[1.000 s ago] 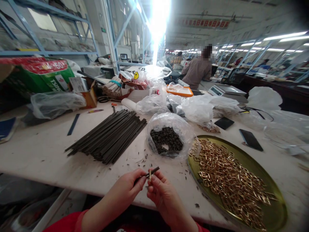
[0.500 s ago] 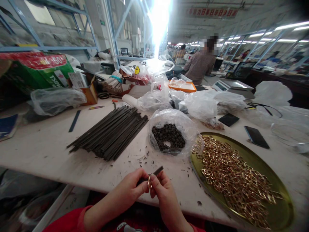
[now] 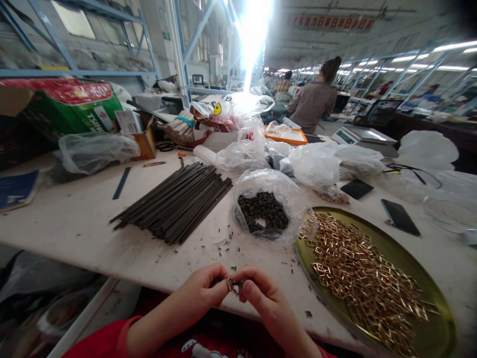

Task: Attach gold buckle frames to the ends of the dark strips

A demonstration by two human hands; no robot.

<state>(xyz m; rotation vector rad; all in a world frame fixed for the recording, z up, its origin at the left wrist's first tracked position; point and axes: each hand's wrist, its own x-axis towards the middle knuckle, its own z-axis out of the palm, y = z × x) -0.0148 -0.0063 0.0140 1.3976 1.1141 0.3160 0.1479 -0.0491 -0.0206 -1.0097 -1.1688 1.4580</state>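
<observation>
Gold buckle (image 3: 230, 285) has turned between the fingers (image 3: 252, 273).

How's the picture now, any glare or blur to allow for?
Head view: the light burns out white at top centre; head view: the upper right corner darkens and the banner looks soft; head view: the gold piece in the left hand is too small for detail.

Clock positions refer to the view centre. 10 o'clock: green-and-red package (image 3: 67, 107), marked "50" on the red band and "TSIN" sideways on the green; remaining letters illegible. 1 o'clock: red banner (image 3: 331, 23), Chinese characters, "日" repeated; others blurred. 11 o'clock: green wall sign (image 3: 166, 36), too small to read.
</observation>
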